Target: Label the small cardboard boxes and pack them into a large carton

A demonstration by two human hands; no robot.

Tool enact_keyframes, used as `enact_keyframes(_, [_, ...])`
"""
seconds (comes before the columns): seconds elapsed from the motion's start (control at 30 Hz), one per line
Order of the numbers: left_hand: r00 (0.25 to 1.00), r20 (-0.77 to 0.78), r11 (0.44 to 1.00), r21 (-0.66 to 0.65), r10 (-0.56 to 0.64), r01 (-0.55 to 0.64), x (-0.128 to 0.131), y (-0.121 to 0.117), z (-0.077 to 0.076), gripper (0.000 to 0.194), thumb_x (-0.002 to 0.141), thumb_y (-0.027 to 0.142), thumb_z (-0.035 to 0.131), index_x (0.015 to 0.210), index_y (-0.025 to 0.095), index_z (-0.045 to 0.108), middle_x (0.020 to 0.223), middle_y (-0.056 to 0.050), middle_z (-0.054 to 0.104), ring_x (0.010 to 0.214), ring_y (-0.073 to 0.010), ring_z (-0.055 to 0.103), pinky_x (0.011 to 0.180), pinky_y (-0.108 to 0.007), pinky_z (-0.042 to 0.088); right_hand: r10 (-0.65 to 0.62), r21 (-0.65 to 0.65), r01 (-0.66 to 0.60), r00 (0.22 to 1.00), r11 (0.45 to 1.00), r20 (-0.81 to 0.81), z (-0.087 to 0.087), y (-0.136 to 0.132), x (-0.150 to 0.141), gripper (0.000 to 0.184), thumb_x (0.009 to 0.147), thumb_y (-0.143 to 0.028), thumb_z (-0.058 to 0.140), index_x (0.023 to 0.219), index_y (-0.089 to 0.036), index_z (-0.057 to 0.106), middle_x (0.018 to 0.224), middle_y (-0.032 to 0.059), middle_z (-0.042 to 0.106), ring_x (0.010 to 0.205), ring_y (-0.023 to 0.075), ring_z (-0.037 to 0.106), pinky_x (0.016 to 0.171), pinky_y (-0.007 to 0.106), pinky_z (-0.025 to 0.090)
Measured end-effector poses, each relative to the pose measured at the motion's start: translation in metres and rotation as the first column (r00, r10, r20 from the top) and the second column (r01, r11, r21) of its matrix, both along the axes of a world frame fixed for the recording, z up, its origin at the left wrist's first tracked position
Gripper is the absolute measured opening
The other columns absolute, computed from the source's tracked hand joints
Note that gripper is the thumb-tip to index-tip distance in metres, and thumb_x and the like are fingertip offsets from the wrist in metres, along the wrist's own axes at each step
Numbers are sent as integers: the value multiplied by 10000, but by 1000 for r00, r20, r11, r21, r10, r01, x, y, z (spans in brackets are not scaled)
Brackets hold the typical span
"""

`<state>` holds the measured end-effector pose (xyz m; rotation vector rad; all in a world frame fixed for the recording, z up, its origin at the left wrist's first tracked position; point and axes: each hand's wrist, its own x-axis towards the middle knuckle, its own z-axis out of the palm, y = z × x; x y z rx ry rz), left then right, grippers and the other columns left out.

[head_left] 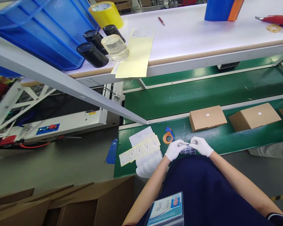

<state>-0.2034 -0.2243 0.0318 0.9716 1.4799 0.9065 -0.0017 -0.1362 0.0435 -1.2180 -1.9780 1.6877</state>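
Now the gloved left hand (173,150) and right hand (201,146) are pinching a slim silver strip (184,144) together, holding it just above a navy gridded sheet (188,151) lying on the green conveyor belt (226,139).

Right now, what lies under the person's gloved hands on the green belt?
A dark blue sheet with a white grid lies below the white-gloved left hand and right hand, on the green conveyor belt. The hands cover its upper part, so what is there cannot be seen.
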Motion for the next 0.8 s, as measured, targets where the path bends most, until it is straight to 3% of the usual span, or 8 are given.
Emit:
enact_keyframes(0.23, [998,45,998,-45,38,-36,1,0,-3,203,789,363,740,832,174,677,758,7,682,699,-153,615,663,-263,452,-4,-38,4,1000,999,11,2,5,-3,255,777,-423,707,743,-203,582,704,-33,592,677,141,534,670,274,428])
enact_keyframes(0.43, [980,118,985,-90,158,-148,1,2,-6,324,788,468,749,900,165,749,900,-63,762,857,-225,688,764,-313,506,-76,-83,76,997,994,1,-9,4,-3,291,803,-479,704,837,-199,632,719,-14,647,666,158,596,658,289,493])
enact_keyframes(0.6, [965,105,968,-102,239,-228,0,4,-11,341,778,486,772,894,166,780,906,-73,775,871,-237,693,778,-321,507,-154,250,145,988,957,20,-2,8,1,275,892,-405,641,1084,-218,704,1040,69,717,887,204,669,872,375,554])
enact_keyframes(0.8, [955,141,961,-132,260,-242,-2,6,-16,372,762,507,789,898,160,794,889,-72,760,837,-219,668,739,-309,500,-84,502,49,995,863,48,7,10,3,211,973,-325,569,973,-249,766,1036,79,703,1004,240,644,955,415,531])
